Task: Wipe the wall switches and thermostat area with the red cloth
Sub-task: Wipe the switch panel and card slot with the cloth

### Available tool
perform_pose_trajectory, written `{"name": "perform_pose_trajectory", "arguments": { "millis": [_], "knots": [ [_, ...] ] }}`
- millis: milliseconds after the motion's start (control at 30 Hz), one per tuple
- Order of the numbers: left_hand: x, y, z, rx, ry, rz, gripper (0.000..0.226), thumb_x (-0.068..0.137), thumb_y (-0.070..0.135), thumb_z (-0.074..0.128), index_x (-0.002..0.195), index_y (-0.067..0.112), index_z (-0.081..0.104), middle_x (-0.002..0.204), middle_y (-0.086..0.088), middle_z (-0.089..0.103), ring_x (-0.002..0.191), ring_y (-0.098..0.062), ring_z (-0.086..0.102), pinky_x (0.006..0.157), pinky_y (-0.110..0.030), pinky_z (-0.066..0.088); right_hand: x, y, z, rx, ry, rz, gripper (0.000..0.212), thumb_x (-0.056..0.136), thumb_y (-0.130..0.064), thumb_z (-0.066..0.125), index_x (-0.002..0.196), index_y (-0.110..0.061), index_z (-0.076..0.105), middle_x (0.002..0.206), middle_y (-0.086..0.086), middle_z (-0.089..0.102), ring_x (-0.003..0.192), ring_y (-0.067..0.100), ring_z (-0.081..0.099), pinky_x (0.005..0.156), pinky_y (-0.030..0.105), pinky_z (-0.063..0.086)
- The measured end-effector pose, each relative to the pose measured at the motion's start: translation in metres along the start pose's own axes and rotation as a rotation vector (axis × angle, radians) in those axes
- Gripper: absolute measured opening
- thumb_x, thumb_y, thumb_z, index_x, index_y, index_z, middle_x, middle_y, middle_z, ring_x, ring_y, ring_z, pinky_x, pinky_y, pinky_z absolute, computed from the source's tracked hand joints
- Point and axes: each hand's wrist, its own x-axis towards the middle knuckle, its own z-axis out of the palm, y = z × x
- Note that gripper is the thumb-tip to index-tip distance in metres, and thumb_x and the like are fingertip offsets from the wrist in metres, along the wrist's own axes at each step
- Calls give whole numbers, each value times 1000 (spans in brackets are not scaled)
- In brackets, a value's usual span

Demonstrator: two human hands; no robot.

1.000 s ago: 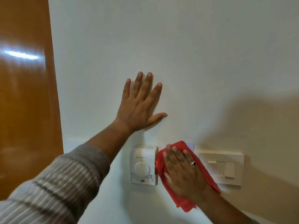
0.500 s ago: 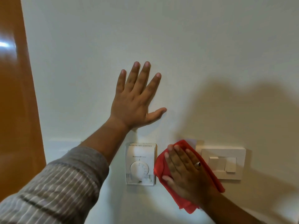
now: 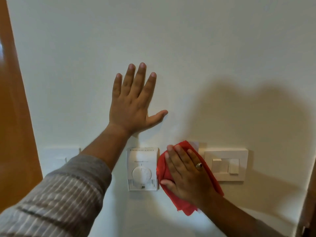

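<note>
- the left hand (image 3: 131, 106) lies flat on the plain white wall (image 3: 188, 48), fingers spread, above the white dial thermostat (image 3: 142, 169), as it did a second ago.
- the right hand (image 3: 187, 175), with a ring on one finger, presses the crumpled red cloth (image 3: 181, 202) flat against the wall, palm open over it.
- the cloth sits between the thermostat and the cream switch plate (image 3: 225, 165), touching the thermostat's right edge; a second ago it lay the same way.
- the glossy orange door (image 3: 15, 134) fills less of the left side than before.
</note>
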Motion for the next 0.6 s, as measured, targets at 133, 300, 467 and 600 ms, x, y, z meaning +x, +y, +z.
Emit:
{"name": "perform_pose_trajectory", "arguments": {
  "millis": [133,300,467,600],
  "knots": [
    [-3,-1,-3,-9,-45,-1,101,88,81,38,161,13,24,167,-22,23,154,-46,22,123,-62,15,-20,14,1,-63,-48,-342,71,106,-52,35,159,-7,20,168,14,7,156,33,7,127,48,1],
    [-8,-1,-3,-6,-59,-45,102,88,82,38,162,15,18,168,-22,19,155,-45,18,124,-62,14,-39,31,-6,-18,12,-231,77,100,-54,49,156,-8,24,163,12,21,152,30,18,128,44,4],
    [-8,2,0,14,-35,-41,102,87,81,41,161,13,23,166,-24,24,153,-47,23,122,-64,18,-22,-16,0,32,14,208,79,103,-60,27,157,-2,16,162,17,16,155,35,6,127,47,2],
    [-7,0,-2,7,-42,-37,102,87,81,40,161,13,21,167,-24,22,153,-47,22,122,-64,16,-26,-11,3,-5,12,-40,84,101,-62,39,158,-5,19,165,13,17,155,32,11,128,46,5]
  ]
}}
